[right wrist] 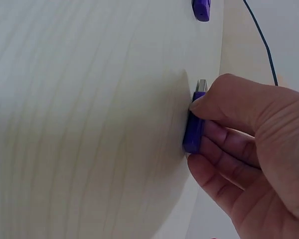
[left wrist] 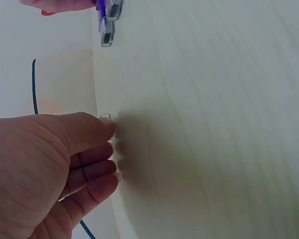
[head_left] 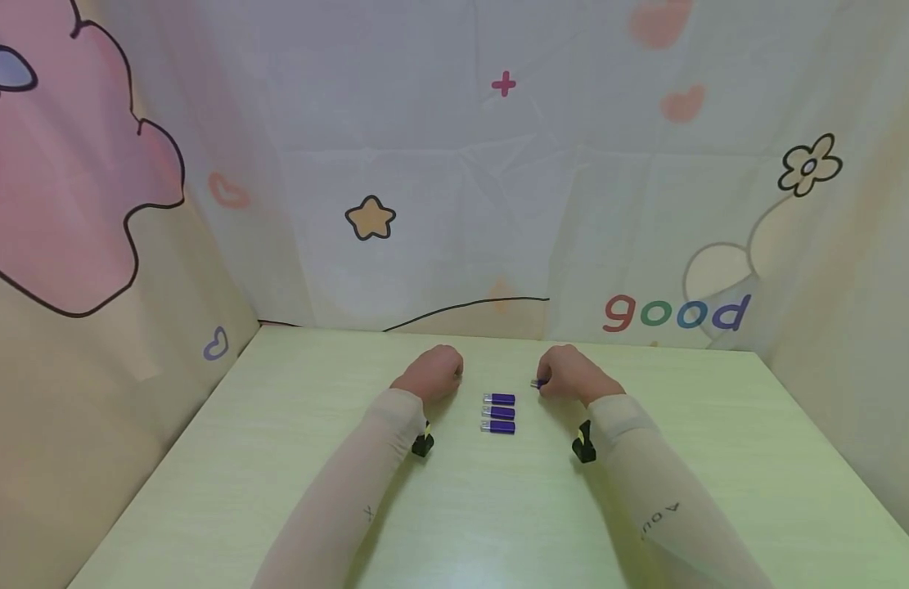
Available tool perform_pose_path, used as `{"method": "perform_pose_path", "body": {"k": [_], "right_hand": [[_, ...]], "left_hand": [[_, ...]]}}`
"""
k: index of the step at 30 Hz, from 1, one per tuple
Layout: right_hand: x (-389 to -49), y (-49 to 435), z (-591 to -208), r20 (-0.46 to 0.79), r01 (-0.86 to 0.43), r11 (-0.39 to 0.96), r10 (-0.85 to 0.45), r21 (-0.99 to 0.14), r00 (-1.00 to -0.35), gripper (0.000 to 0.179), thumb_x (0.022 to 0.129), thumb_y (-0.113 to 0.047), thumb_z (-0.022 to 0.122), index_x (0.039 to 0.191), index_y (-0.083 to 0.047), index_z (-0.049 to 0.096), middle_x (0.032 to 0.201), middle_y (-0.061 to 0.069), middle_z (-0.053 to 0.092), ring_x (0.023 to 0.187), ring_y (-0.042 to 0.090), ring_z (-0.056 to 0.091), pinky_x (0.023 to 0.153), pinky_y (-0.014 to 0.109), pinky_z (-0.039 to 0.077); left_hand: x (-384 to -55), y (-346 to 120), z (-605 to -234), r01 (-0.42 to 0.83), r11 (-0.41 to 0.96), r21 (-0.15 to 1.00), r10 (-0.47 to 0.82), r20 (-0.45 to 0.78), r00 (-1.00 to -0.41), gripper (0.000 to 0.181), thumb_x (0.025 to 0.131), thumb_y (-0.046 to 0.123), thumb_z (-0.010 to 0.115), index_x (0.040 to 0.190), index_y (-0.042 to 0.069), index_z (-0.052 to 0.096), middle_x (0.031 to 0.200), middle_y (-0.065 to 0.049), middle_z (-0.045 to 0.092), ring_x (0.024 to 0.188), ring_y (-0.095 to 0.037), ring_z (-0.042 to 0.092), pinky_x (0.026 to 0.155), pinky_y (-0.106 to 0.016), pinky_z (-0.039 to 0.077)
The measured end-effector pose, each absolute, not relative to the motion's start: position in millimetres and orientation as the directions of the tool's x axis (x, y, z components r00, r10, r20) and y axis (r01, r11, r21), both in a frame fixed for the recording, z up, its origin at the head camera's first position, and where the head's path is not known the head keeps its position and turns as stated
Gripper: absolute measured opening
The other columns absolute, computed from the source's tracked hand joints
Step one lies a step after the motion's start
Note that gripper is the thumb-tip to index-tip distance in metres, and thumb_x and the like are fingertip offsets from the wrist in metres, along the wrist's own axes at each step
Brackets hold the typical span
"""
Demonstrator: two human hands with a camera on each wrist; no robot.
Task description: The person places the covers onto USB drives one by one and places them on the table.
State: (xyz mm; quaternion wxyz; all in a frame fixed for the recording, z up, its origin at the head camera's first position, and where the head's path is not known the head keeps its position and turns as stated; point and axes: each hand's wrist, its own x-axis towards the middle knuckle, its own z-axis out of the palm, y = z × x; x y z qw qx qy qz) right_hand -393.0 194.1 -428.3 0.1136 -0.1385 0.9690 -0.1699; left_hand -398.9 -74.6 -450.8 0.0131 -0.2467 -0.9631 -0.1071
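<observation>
Over the right side of the row, my right hand (head_left: 572,374) pinches a purple USB flash drive (right wrist: 193,130) between thumb and fingers. Its bare metal plug (right wrist: 202,85) sticks out past the thumb, pointing left in the head view. My left hand (head_left: 434,373), left of the row, holds a small clear cap (left wrist: 105,115) between thumb and forefinger, mostly hidden by the thumb. Between the hands lie three purple USB flash drives (head_left: 501,413) with clear caps on their left ends, stacked in a neat column.
The pale wood-grain table (head_left: 439,523) ends at a printed curtain (head_left: 439,270) behind both hands. More curtain hangs along the left and right sides. Each wrist carries a small black camera mount (head_left: 422,442).
</observation>
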Motion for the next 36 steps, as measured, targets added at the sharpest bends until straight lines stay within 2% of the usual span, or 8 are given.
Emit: {"method": "perform_pose_path", "body": {"k": [6, 15, 24, 31, 36], "right_hand": [[-394, 194, -426, -0.177, -0.215, 0.902, -0.297, -0.375, -0.938, 0.013, 0.086, -0.011, 0.081, 0.099, -0.01, 0.08, 0.096, 0.005, 0.074, 0.085, 0.022, 0.063, 0.088, 0.04, 0.058], [-396, 195, -427, -0.166, -0.223, 0.898, -0.303, -0.378, -0.939, 0.012, 0.085, -0.009, 0.081, 0.097, -0.01, 0.08, 0.097, 0.005, 0.074, 0.084, 0.022, 0.062, 0.085, 0.037, 0.057], [-397, 195, -428, -0.163, -0.223, 0.896, -0.304, -0.384, -0.939, 0.011, 0.085, -0.006, 0.08, 0.095, -0.009, 0.08, 0.097, 0.006, 0.073, 0.083, 0.022, 0.061, 0.077, 0.033, 0.055], [-395, 195, -429, -0.178, -0.217, 0.899, -0.301, -0.381, -0.937, 0.012, 0.084, -0.007, 0.081, 0.095, -0.009, 0.079, 0.095, 0.006, 0.072, 0.081, 0.021, 0.061, 0.073, 0.031, 0.053], [-394, 196, -428, -0.172, -0.222, 0.902, -0.302, -0.371, -0.938, 0.012, 0.084, -0.008, 0.082, 0.095, -0.009, 0.078, 0.094, 0.005, 0.072, 0.082, 0.022, 0.061, 0.076, 0.034, 0.056]], "left_hand": [[-397, -73, -447, 0.472, 0.87, 0.145, 0.466, 0.074, -0.882, 0.022, 0.097, 0.005, 0.06, 0.079, 0.01, 0.071, 0.081, -0.001, 0.066, 0.074, -0.014, 0.053, 0.079, -0.033, 0.054], [-393, -73, -443, 0.483, 0.868, 0.113, 0.475, 0.093, -0.875, 0.019, 0.097, 0.007, 0.062, 0.082, 0.009, 0.073, 0.083, -0.003, 0.07, 0.076, -0.015, 0.06, 0.08, -0.035, 0.057], [-394, -72, -442, 0.476, 0.874, 0.1, 0.47, 0.08, -0.879, 0.019, 0.098, 0.007, 0.062, 0.084, 0.009, 0.074, 0.085, -0.002, 0.072, 0.075, -0.013, 0.058, 0.081, -0.034, 0.057], [-398, -72, -448, 0.474, 0.875, 0.1, 0.468, 0.076, -0.881, 0.022, 0.097, 0.006, 0.063, 0.078, 0.011, 0.072, 0.08, 0.001, 0.068, 0.071, -0.012, 0.053, 0.076, -0.031, 0.054], [-398, -71, -447, 0.48, 0.872, 0.099, 0.473, 0.081, -0.877, 0.022, 0.096, 0.006, 0.063, 0.076, 0.012, 0.071, 0.078, 0.001, 0.067, 0.071, -0.012, 0.053, 0.076, -0.032, 0.054]]}}
